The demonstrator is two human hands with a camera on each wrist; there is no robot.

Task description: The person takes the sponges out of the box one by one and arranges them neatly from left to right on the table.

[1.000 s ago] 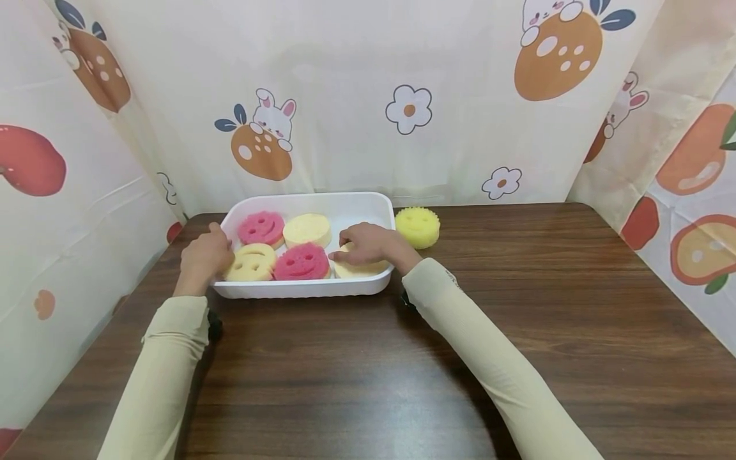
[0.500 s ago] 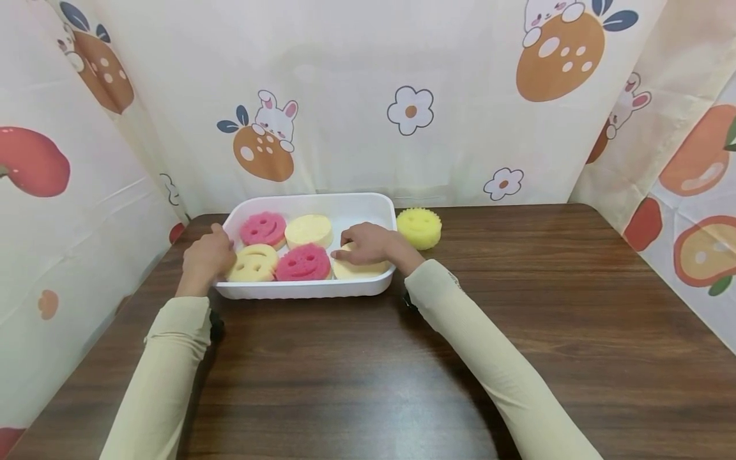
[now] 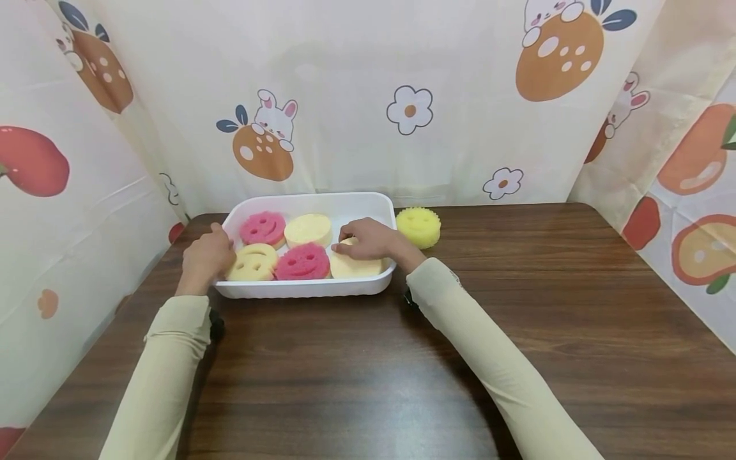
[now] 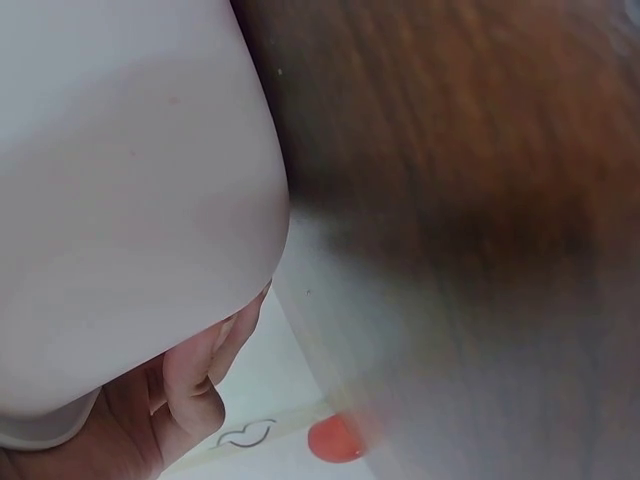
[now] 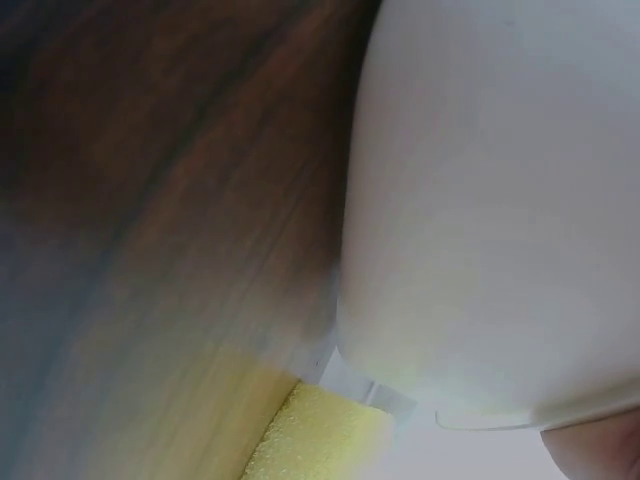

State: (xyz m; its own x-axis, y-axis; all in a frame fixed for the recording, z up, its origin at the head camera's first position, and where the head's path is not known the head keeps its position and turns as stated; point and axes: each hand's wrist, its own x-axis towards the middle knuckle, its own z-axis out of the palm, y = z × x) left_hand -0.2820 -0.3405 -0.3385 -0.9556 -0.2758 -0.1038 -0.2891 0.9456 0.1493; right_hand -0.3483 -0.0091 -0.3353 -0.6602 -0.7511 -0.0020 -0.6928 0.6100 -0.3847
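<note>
Here, left hand (image 3: 206,257) grip closed round the left rim of the white tray (image 3: 299,289) | tray far-left on the bench (image 3: 517,306), holding two pink sponges and three pale ones | right hand (image 3: 368,239) fingers curled, pinching the near-right pale sponge (image 3: 351,268) | yellow smiley sponge (image 3: 418,226) just right of tray.

Close, blurred view: left hand (image 4: 150,410) curled against a white tray's outer wall (image 4: 120,200), above a dark wooden table (image 4: 450,130).
</note>
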